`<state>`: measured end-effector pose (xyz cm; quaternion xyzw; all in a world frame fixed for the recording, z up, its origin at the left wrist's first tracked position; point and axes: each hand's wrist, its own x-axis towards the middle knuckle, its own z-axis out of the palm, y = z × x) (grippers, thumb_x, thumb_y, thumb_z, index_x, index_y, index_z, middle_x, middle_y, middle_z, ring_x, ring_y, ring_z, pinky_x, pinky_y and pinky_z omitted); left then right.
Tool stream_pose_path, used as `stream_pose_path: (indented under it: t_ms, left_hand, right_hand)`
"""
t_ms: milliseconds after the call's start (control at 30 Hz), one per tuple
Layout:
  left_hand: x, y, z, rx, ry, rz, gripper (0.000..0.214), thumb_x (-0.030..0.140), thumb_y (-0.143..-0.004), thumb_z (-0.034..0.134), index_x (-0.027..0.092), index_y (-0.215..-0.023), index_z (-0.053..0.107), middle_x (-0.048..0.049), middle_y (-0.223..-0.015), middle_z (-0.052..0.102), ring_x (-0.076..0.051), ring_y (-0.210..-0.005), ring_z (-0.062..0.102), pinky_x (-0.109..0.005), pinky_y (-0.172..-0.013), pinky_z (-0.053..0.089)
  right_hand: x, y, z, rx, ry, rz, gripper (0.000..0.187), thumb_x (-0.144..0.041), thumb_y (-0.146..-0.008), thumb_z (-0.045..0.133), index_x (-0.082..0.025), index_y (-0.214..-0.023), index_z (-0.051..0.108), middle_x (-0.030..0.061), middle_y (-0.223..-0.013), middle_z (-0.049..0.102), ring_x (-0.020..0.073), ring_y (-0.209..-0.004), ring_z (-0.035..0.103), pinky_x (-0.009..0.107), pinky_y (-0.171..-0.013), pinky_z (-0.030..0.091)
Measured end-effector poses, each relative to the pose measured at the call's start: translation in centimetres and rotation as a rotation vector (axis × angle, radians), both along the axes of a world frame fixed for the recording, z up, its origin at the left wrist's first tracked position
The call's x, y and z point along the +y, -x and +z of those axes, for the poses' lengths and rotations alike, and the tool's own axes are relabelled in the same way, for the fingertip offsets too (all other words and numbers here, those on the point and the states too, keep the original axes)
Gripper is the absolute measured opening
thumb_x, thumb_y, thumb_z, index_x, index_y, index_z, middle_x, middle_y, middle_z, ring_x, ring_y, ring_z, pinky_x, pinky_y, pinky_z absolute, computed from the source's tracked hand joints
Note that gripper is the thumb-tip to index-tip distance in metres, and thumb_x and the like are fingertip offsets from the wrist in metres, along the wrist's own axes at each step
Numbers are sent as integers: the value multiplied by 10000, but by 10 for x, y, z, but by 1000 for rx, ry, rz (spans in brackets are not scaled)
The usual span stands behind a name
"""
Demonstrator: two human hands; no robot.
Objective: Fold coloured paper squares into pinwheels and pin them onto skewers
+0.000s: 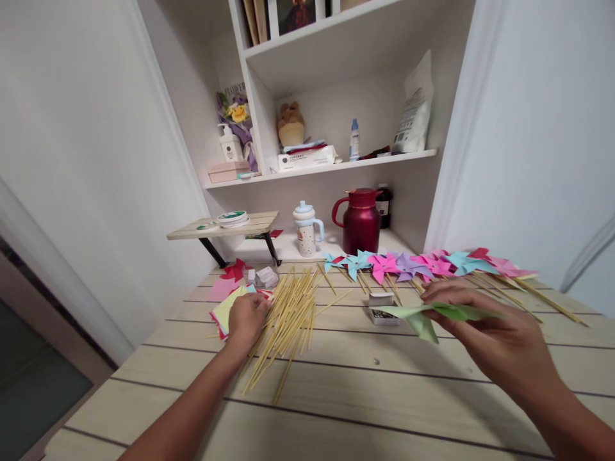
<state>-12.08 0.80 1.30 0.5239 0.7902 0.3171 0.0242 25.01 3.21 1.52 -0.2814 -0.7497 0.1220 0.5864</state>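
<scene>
My right hand [485,320] pinches a light green paper pinwheel [423,323] and holds it above the table, over the right edge of a small open box [382,310] of tiny metal pieces. My left hand [247,315] rests at the left side of a loose pile of thin wooden sticks [293,314]. Its fingers are curled together, and whatever they grip is hidden. Beside that hand lies a stack of coloured paper squares [223,314], yellow on top. A clear bag with small white boxes [265,276] sits just behind it.
Finished pinwheels on sticks [410,266] line the back right of the wooden table [346,397]. Behind them stand a red jug [361,221] and a white-and-blue cup [305,234]. A small raised stand [259,223] is at back left. One small shiny piece [376,361] lies in front.
</scene>
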Motion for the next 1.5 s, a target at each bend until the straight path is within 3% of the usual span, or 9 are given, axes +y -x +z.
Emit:
stream_pose_path:
  t_ms: [167,267,367,533,700,833,1067,1333,1500]
  left_hand:
    - [-3,-11,23,32,-83,-67,303,306,-901,474,172,-922,745,-78,-1006,759,-216,-936,662,-293,-804,435]
    - [-7,-35,29,35,-19,-160,255,309,-859,535,182,-854,756,-70,-921,768,-222,-851,671,-300,-738,439]
    - [-16,-71,20,45,106,-348,178,291,-807,618,213,-725,755,-25,-747,753,-195,-714,665,-278,-632,428]
    - [-29,-113,-7,203,113,-496,182,239,-848,596,185,-771,751,-85,-884,737,-254,-914,631,-368,-823,439]
    - [-30,-105,-24,267,79,-546,216,199,-865,588,172,-1018,738,-124,-1254,633,-281,-1166,534,-429,-1016,391]
    - [-42,-94,-29,391,-60,-572,238,169,-886,556,205,-1057,718,-114,-1335,569,-283,-1239,477,-465,-1051,374]
    - [-70,-93,-34,673,-75,-583,225,141,-886,552,214,-1037,703,-118,-1263,623,-306,-1137,539,-490,-913,451]
    - [-54,-94,-23,629,13,-429,207,158,-903,520,217,-940,715,-99,-1255,627,-298,-1115,537,-454,-879,408]
    - [-42,-88,-22,581,102,-467,142,193,-873,578,226,-877,716,-81,-1121,664,-282,-1048,537,-438,-848,359]
  right_hand:
    - [-2,1,3,35,15,-11,33,-237,-815,706,-254,-814,677,54,-880,672,247,-882,660,325,-686,519]
    - [-2,3,5,54,7,11,40,-220,-826,697,-247,-811,672,43,-848,672,238,-877,662,333,-717,521]
    - [-1,4,5,53,9,45,56,-194,-835,691,-246,-829,672,36,-845,670,221,-870,655,329,-723,517]
    - [-1,5,4,56,40,68,75,-176,-845,683,-251,-849,680,25,-856,670,202,-869,638,318,-723,503]
    - [-2,3,6,82,28,56,78,-168,-832,695,-246,-833,685,18,-835,667,194,-828,632,328,-734,498]
    - [-1,1,6,114,33,44,78,-170,-825,701,-245,-821,681,19,-836,666,199,-825,634,338,-732,496]
    - [-1,2,3,97,64,29,61,-195,-827,698,-252,-819,681,21,-838,667,212,-843,635,347,-739,497]
    - [1,5,2,56,54,34,59,-186,-828,697,-240,-812,678,26,-835,664,205,-829,635,334,-714,498]
    - [0,4,2,29,58,54,47,-196,-837,686,-241,-824,683,34,-848,670,214,-843,637,344,-713,504]
